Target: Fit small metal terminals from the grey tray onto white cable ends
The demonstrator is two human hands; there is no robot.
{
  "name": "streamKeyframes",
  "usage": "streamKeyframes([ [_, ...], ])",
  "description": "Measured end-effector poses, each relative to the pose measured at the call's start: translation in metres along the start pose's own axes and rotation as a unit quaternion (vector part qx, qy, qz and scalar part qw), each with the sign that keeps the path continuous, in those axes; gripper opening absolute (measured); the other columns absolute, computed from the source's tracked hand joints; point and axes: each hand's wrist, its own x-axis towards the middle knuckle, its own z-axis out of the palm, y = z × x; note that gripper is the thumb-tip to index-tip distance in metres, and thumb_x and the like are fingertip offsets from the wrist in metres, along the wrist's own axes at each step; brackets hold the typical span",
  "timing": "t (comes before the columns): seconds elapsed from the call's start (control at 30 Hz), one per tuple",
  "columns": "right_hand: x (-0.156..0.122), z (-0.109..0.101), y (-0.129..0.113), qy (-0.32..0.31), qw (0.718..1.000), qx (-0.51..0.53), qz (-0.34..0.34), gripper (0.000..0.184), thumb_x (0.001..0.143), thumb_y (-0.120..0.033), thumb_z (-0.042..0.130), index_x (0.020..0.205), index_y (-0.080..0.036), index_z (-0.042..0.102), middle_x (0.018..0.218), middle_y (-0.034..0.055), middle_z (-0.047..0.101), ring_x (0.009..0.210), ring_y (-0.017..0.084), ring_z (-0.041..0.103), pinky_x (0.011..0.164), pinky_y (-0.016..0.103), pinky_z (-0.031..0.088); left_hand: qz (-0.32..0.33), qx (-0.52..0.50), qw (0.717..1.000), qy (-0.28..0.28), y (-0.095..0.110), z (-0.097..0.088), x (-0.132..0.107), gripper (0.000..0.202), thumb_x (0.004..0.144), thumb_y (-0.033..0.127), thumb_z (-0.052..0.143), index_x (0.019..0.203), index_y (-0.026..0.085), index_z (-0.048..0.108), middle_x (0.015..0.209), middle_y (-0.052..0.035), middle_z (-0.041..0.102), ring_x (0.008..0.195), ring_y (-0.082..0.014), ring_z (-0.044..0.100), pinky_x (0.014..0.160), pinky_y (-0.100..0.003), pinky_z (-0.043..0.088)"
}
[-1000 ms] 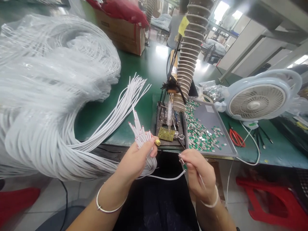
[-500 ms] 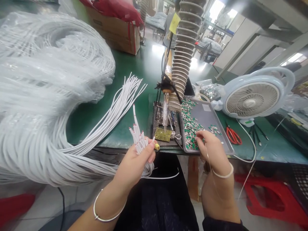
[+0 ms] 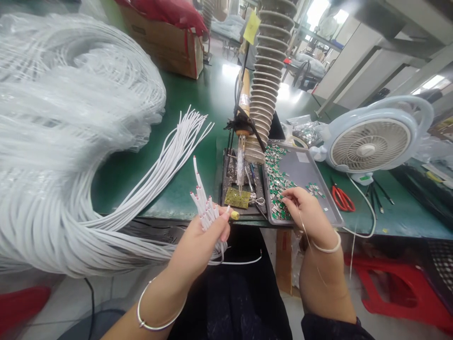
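My left hand [image 3: 203, 241] is closed round a bunch of white cables [image 3: 207, 210] whose cut ends show reddish wire tips. A small yellow piece [image 3: 234, 215] sticks out by its thumb. At the near edge of a grey metal tray [image 3: 320, 177], my right hand [image 3: 304, 210] pinches thumb and forefinger together over small green-and-silver connector boards [image 3: 278, 182]. A thin solder wire [image 3: 305, 231] runs from this hand down past the wrist. Whether a board is between the fingertips, I cannot tell. Between the hands, a soldering iron [image 3: 241, 156] points down at a yellowish sponge [image 3: 236, 197].
A large coil of white cables [image 3: 71, 189], partly in plastic, fills the left side. A ribbed exhaust hose [image 3: 269, 71] hangs behind the iron. Red-handled pliers [image 3: 342, 197] and a fan [image 3: 370, 141] stand to the right. A cardboard box [image 3: 166, 45] is at the back.
My right hand has shifted slightly left over the connector boards, with its fingertips drawn together. The left hand keeps its hold on the cables, and the view has moved slightly.
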Motion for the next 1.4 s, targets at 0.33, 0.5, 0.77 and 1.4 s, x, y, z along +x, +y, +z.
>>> streamKeyframes([
  [0.33,-0.025,0.014,-0.048,0.112,0.978,0.151,-0.09,0.01,0.085,-0.018,0.048,0.077,-0.019,0.054,0.069,-0.0019,0.052,0.064,0.01,0.049,0.06,0.023,0.04,-0.03,0.048,0.998,0.013,0.003,0.012,-0.004,0.019,0.085,0.039,0.051,0.087,0.02,0.051,0.046,0.0095,0.041,0.046,-0.0076,0.034,0.051,-0.024,0.025],
  [0.5,-0.034,0.034,-0.067,0.141,0.962,0.187,-0.142,0.01,0.084,-0.01,0.048,0.085,-0.019,0.053,0.073,-0.0005,0.053,0.067,0.011,0.051,0.061,0.024,0.043,-0.013,0.047,0.999,0.001,0.005,0.015,-0.005,0.021,0.085,0.039,0.052,0.087,0.018,0.054,0.048,0.0095,0.04,0.047,-0.0068,0.035,0.052,-0.022,0.028],
  [0.77,-0.036,0.053,-0.074,0.134,0.956,0.228,-0.124,0.015,0.083,-0.008,0.049,0.092,-0.019,0.054,0.082,0.0017,0.055,0.069,0.012,0.056,0.062,0.026,0.048,0.006,0.05,0.999,-0.006,0.004,0.017,-0.003,0.026,0.085,0.042,0.051,0.086,0.017,0.057,0.052,0.0076,0.041,0.05,-0.0076,0.036,0.051,-0.022,0.029],
  [1.4,-0.04,0.062,-0.076,0.117,0.952,0.276,-0.06,0.008,0.084,-0.014,0.05,0.089,-0.02,0.054,0.08,0.001,0.054,0.068,0.012,0.057,0.06,0.026,0.051,-0.012,0.013,1.0,0.014,0.017,0.024,-0.006,0.012,0.081,0.026,0.056,0.089,0.017,0.058,0.064,0.005,0.046,0.055,-0.0079,0.038,0.056,-0.022,0.033],
])
